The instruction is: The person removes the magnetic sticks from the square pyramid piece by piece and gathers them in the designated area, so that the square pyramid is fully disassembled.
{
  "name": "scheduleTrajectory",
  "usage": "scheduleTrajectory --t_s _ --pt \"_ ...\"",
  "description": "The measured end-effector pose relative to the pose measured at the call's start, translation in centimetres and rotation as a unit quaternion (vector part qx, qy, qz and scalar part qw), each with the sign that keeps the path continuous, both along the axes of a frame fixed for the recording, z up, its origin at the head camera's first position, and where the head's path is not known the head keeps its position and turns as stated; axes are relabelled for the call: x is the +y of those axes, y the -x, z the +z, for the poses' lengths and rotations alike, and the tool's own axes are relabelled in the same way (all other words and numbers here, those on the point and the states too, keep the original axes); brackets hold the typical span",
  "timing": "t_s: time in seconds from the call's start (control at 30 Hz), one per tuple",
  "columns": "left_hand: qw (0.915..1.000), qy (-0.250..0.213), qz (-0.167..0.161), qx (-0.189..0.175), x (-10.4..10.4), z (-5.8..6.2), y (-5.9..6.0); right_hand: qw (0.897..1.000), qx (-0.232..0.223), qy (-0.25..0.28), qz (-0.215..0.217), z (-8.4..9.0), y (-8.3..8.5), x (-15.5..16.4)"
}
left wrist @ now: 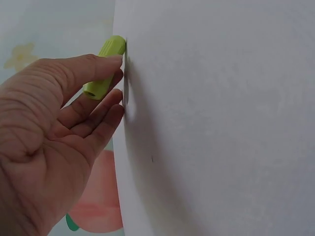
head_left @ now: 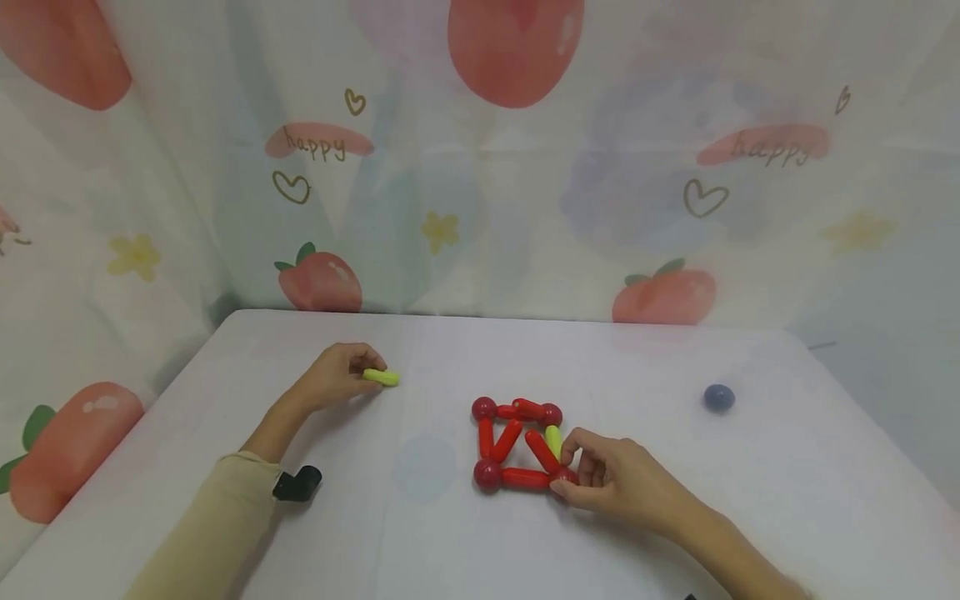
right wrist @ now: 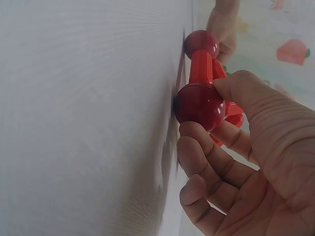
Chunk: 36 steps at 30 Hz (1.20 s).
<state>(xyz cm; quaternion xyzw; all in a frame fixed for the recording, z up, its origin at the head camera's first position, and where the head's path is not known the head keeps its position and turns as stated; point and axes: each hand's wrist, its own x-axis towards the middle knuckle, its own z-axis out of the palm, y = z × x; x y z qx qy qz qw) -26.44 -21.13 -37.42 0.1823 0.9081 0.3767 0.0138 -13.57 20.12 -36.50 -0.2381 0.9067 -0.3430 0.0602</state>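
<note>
Rod-and-ball frame (head_left: 517,446), assembly in progress: right hand (head_left: 615,479) pinches its near-right red ball (right wrist: 199,105); left hand (head_left: 337,379) pinches loose yellow-green rod (head_left: 382,377), likely needing carrying across and aligning.

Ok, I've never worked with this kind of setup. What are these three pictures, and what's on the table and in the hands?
There is no machine here: a person works with two bare hands and wears three cameras. The wide picture comes from the head and looks down at a white table. The other two come from the wrists, so they look sideways and tilted.

The left hand pinches a loose yellow-green stick that lies on the table; the left wrist view shows the same stick at the fingertips.

The right hand grips the near right corner ball of a flat red frame made of sticks and balls, with one yellow-green stick on its right side.

A blue ball lies apart, far right.
</note>
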Motion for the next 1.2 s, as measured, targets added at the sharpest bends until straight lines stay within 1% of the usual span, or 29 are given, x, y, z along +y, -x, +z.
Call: scheduleTrajectory --t_s 0.13,0.33,0.43,0.5,0.6,0.67,0.77,0.87,0.93,1.1,1.2 --pt "0.9998 0.007 -0.015 0.01 0.0 0.1 -0.1 1.0 -0.007 -0.001 -0.003 0.0 0.0 -0.1" --pt "0.9998 0.016 -0.01 0.007 0.3 0.4 -0.3 1.0 -0.008 -0.015 -0.011 0.1 -0.1 -0.1" --pt "0.9995 0.008 -0.016 0.027 1.1 0.6 -0.7 1.0 -0.009 -0.016 -0.012 0.1 -0.1 -0.1" --pt "0.9988 -0.003 -0.023 0.043 2.2 1.1 -1.3 1.0 -0.009 -0.012 -0.009 0.1 -0.1 -0.1" --pt "0.9975 -0.014 -0.039 0.058 4.8 2.0 -2.7 1.0 -0.009 -0.008 -0.006 0.1 -0.1 -0.1" --pt "0.9966 -0.013 -0.059 0.056 7.0 2.6 -3.8 1.0 -0.008 -0.007 -0.006 0.0 -0.1 -0.1" --pt "0.9944 -0.009 -0.097 0.041 10.0 2.9 -5.3 1.0 -0.007 -0.007 -0.006 0.0 -0.1 -0.1" --pt "0.9919 -0.013 -0.125 0.016 12.2 2.8 -6.5 1.0 -0.002 -0.005 -0.003 0.1 -0.1 0.0" --pt "0.9909 -0.016 -0.133 0.003 13.3 2.5 -7.0 1.0 0.003 -0.004 0.003 0.0 -0.1 0.0" --pt "0.9909 -0.013 -0.133 -0.021 15.2 2.0 -7.8 1.0 0.008 -0.007 0.008 0.1 -0.1 0.2" --pt "0.9915 -0.013 -0.124 -0.037 15.6 1.8 -8.1 1.0 0.012 -0.004 0.01 0.1 0.0 0.0"
